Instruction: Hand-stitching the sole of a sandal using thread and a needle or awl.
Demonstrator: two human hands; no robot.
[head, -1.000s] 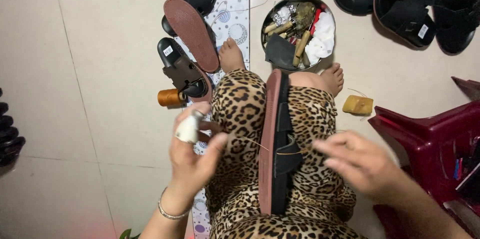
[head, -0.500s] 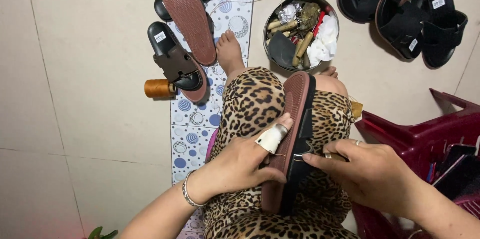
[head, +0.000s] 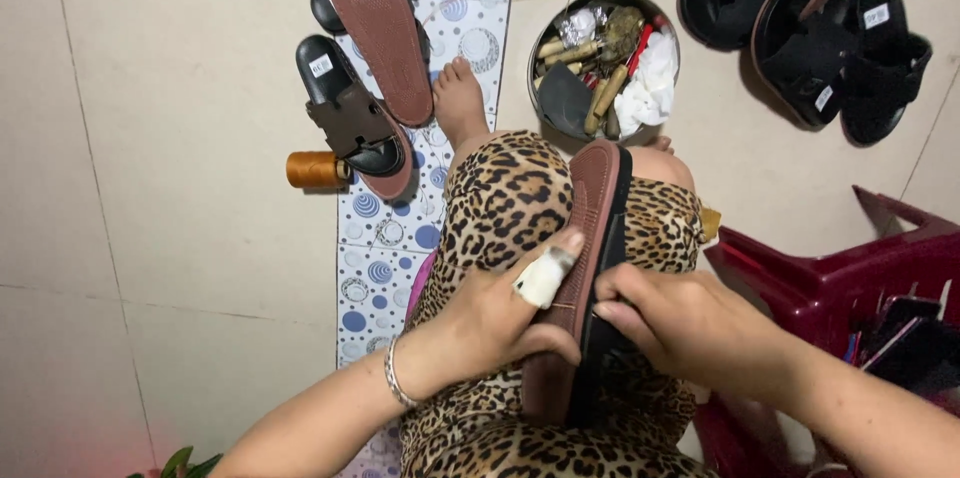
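A brown-soled sandal with a black upper stands on its edge between my knees, on leopard-print trousers. My left hand, its forefinger wrapped in white tape, clasps the sole from the left, thumb underneath. My right hand presses on the black side from the right, fingers closed against the sandal's edge. Whether it holds a tool is hidden. A thin thread shows on the sole near my left fingers.
A round metal tin of tools and rags sits beyond my knees. Loose soles and sandals lie on a dotted mat, beside an orange thread spool. More black sandals lie far right. A dark red plastic basket stands at right.
My left hand came down from pulling thread at the left and now grips the sandal's sole. My right hand moved in onto the sandal. The view shifted closer.
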